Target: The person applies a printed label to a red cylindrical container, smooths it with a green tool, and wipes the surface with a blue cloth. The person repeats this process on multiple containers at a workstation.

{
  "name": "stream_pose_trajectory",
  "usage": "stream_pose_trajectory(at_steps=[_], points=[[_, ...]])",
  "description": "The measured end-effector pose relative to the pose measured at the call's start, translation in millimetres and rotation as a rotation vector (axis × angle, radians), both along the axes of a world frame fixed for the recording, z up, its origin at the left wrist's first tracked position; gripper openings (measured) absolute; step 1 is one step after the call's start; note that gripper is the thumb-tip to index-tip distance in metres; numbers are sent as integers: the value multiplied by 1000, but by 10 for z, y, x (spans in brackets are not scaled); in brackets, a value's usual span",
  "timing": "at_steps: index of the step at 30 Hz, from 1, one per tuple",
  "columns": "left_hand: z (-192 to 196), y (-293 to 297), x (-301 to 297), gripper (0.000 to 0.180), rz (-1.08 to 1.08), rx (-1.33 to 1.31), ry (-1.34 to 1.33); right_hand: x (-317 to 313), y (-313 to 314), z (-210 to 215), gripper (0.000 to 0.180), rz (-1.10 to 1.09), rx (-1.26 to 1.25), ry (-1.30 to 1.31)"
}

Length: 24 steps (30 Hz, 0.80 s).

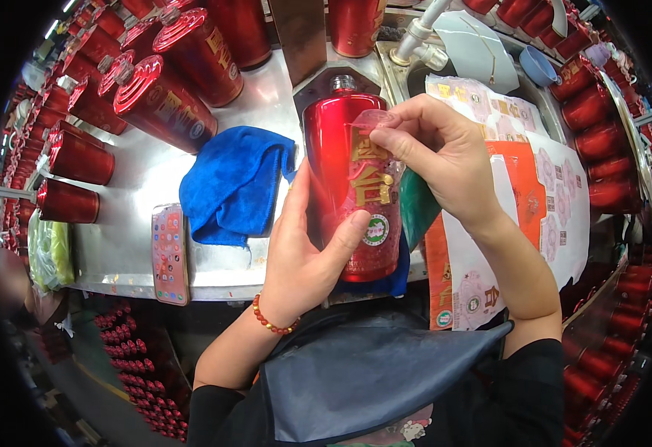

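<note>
The red bottle (329,160), at twelve o'clock, is cupped in the half-curled left hand (304,257) at its seven o'clock; clear film (371,118) is pinched by the right hand (445,160) at two. Peeling is probably best done low and slowly, so the gold lettering (376,196) is spared.
</note>
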<state>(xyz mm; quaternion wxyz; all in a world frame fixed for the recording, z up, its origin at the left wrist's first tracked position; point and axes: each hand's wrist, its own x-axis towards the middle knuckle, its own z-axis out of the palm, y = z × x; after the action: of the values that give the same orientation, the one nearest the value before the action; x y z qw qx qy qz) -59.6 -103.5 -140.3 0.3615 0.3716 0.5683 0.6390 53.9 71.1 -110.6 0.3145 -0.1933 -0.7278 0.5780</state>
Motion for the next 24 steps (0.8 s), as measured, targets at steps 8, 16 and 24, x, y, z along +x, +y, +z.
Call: stream_pose_trajectory(at_steps=[8,16,24], points=[[25,35,-22,91,-21,-60,50,-4,45,49,8,90,-49,-28],[45,77,-19,90,-10,-71,64,-37,71,70,8,96,-53,-26],[44,75,-45,75,-59,-62,-21,-45,80,43,14,-37,-68,-71]])
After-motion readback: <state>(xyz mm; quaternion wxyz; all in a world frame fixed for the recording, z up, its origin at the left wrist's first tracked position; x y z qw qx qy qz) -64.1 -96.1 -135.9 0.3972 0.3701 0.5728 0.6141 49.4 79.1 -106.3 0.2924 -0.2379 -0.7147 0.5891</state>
